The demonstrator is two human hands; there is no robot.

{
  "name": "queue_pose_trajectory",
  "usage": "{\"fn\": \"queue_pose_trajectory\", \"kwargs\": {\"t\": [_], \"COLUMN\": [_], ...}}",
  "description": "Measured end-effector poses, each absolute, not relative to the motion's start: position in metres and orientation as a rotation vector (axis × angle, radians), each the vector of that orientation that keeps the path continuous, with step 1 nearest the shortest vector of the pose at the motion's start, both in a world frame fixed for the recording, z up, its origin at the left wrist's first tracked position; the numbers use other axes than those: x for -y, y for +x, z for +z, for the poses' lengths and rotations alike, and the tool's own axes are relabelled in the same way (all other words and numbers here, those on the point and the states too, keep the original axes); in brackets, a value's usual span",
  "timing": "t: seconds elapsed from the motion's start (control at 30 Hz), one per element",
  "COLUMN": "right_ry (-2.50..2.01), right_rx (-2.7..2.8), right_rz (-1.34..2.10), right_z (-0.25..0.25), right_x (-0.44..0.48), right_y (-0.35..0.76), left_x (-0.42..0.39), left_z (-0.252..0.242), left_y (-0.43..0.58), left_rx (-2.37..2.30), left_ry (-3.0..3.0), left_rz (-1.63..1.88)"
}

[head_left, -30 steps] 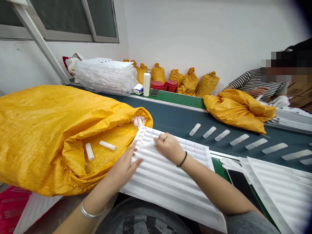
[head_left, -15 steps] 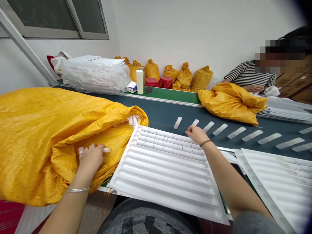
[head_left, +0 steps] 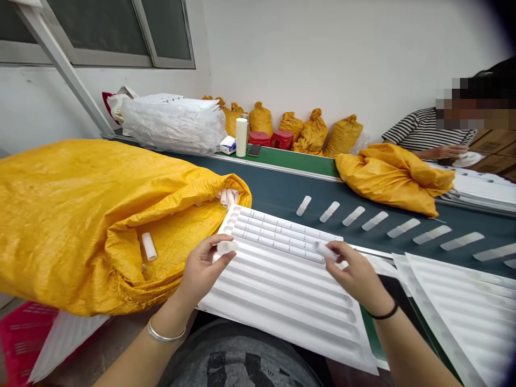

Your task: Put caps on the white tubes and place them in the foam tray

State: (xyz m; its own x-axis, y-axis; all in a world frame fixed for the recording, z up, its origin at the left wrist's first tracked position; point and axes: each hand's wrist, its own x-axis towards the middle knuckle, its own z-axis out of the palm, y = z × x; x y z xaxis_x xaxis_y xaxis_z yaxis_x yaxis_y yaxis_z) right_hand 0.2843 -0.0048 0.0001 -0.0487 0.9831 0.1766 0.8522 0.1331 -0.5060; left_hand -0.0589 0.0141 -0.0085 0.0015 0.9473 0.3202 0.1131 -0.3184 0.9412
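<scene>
Nearest, the grey shirt point(head_left: 242, 344) is cut off below. The left hand point(head_left: 207, 263) pinches a white piece point(head_left: 227, 246) at the tray's left side; fingers cover part, so its full shape is hard to make out. The right hand point(head_left: 352, 269) grasps a tube point(head_left: 323, 250) over the tray's right side, its right end hidden by fingers. The white tray point(head_left: 282, 295) lies on a green bench point(head_left: 373, 333), with printed tubes point(head_left: 278, 236) along its far grooves. On the right, trays point(head_left: 459, 312) run out of view beside a partly covered black slab point(head_left: 397, 293). On the left, a yellow sack point(head_left: 72, 204), cut off, hides most of its contents; one loose tube point(head_left: 149, 246) shows. Beyond, a dark belt point(head_left: 274, 188) carries a row of pale pieces point(head_left: 353, 216). Farther stand a white cylinder point(head_left: 241, 137), tied sacks point(head_left: 260, 118) and red stools point(head_left: 282, 140) against a white wall point(head_left: 322, 48). At far right, a yellow bag point(head_left: 395, 172) partly hides a co-worker point(head_left: 423, 129).
</scene>
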Motion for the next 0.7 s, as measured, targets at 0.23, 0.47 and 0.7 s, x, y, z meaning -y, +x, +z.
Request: {"fn": "queue_pose_trajectory", "kwargs": {"t": [0.23, 0.47, 0.7], "right_ry": [-0.949, -0.957, -0.905], "right_rx": [1.568, 1.780, 1.882], "right_rz": [1.445, 1.022, 0.987], "right_z": [0.025, 0.040, 0.043], "right_x": [0.001, -0.003, -0.001], "right_y": [0.192, 0.191, 0.194], "left_x": [0.012, 0.014, 0.012], "left_z": [0.006, 0.011, 0.007], "left_y": [-0.037, -0.046, -0.052], "left_rx": [-0.819, -0.791, -0.920], "left_ry": [0.910, 0.869, 1.122], "left_rz": [1.365, 1.388, 1.307]}}
